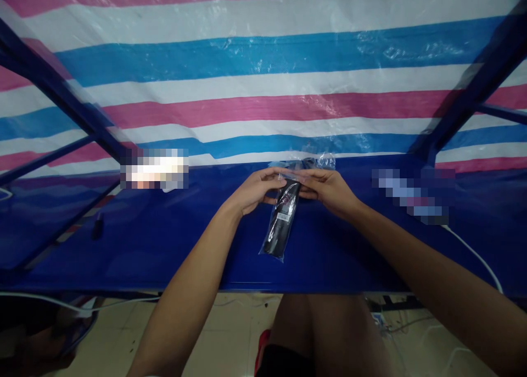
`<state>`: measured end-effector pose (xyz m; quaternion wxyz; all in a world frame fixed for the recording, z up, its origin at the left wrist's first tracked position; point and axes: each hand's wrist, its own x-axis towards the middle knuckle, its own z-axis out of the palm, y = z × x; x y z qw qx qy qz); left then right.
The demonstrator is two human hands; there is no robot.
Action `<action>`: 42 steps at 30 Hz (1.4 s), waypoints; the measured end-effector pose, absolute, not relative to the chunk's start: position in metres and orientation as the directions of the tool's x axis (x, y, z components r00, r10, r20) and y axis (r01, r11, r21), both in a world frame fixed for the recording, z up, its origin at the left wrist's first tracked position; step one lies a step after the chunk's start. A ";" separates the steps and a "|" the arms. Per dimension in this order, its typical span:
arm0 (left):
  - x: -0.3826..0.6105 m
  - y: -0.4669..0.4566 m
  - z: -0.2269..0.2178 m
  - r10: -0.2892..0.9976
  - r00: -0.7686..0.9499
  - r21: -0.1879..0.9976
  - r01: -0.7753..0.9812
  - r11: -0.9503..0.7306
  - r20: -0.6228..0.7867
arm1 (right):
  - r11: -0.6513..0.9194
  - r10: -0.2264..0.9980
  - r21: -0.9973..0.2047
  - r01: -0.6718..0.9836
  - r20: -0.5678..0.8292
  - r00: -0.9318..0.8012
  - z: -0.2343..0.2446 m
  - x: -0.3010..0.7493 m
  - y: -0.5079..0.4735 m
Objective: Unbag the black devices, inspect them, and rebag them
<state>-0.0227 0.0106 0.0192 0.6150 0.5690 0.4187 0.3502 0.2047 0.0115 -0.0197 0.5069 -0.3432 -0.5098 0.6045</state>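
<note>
Both hands [256,189] on bagged item [276,237] — label [283,217] illegible

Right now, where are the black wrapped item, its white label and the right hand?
Black wrapped item [280,230]: head view, dark body just below the label.
White label [283,217]: head view, middle of its face.
Right hand [334,192]: head view, back of the hand.

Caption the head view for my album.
Left hand and right hand hold a clear plastic bag containing a long black object over a flat blue tabletop.
</note>
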 end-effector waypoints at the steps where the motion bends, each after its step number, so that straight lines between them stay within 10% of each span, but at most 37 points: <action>1: -0.024 0.010 0.020 0.898 0.427 0.994 0.046 0.096 -0.106 | 0.047 0.965 -0.963 -0.264 0.112 -0.237 -0.020 0.205 0.012; 29: -0.010 0.018 -0.001 0.927 0.374 0.986 0.153 -0.067 0.005 | 0.295 0.908 -0.948 0.121 0.239 -0.344 -0.027 0.209 0.018; 34: -0.016 0.036 -0.013 0.971 0.236 0.923 0.368 -0.113 0.025 | 0.374 0.911 -0.823 0.429 0.413 -0.001 -0.021 0.264 0.058; 38: -0.013 0.050 -0.023 0.979 0.122 0.785 0.586 -0.203 0.163 | 0.016 0.969 -0.697 0.717 0.188 0.160 -0.029 0.298 0.077; 42: -0.010 0.052 -0.025 0.925 0.181 0.560 0.751 -0.349 0.333 | -0.011 1.000 -0.502 0.865 0.016 0.022 -0.025 0.302 0.076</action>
